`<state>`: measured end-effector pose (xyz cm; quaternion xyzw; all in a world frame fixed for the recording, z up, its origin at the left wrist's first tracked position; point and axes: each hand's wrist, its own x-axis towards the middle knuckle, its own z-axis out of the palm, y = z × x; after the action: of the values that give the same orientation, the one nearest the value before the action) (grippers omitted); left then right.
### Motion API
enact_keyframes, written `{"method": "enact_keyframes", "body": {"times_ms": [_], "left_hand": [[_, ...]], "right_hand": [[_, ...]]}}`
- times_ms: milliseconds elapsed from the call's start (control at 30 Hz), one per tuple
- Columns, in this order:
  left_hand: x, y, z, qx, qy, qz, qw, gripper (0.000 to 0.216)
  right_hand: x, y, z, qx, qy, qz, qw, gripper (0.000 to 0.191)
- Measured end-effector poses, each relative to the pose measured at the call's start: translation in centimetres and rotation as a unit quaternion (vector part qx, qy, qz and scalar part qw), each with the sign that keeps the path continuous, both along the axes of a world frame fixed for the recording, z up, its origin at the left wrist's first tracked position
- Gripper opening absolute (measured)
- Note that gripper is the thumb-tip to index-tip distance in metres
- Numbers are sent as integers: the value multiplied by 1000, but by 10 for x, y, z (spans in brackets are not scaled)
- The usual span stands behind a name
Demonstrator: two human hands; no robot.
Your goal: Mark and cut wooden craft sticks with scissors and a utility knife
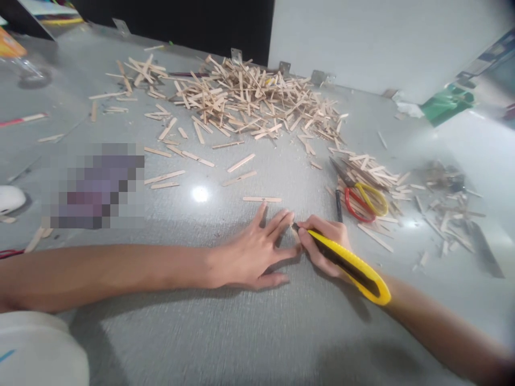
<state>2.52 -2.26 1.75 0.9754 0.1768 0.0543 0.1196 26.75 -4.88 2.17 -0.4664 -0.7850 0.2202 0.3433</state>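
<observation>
My left hand (259, 249) lies palm down on the grey table with its fingers spread. One fingertip is at or close to a short wooden stick (262, 199) with a dark mark near its middle. My right hand (328, 238) grips a yellow utility knife (354, 268) like a pen, its handle slanting back over my wrist. The knife's dark tip points at my left fingertips, very close to them. A bit of pale wood seems to show between the two hands, but fingers cover most of it.
A large heap of wooden sticks (249, 96) lies at the back, with loose ones in front. Scissors (364, 202) with red and yellow handles rest on more sticks at right, beside a black pen (338, 205). A white tub (40, 348) stands at front left; a blurred-out item lies behind my left forearm.
</observation>
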Motion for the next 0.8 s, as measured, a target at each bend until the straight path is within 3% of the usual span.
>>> {"method": "enact_keyframes", "body": {"times_ms": [533,800], "left_hand": [[2,0,7,35,44,-3,998,52],[1,0,3,27,20,-3,999,51]], "right_hand": [[1,-1,5,0,-3,23,1000,25],[6,-1,-6,12,17,18,1000,14]]}}
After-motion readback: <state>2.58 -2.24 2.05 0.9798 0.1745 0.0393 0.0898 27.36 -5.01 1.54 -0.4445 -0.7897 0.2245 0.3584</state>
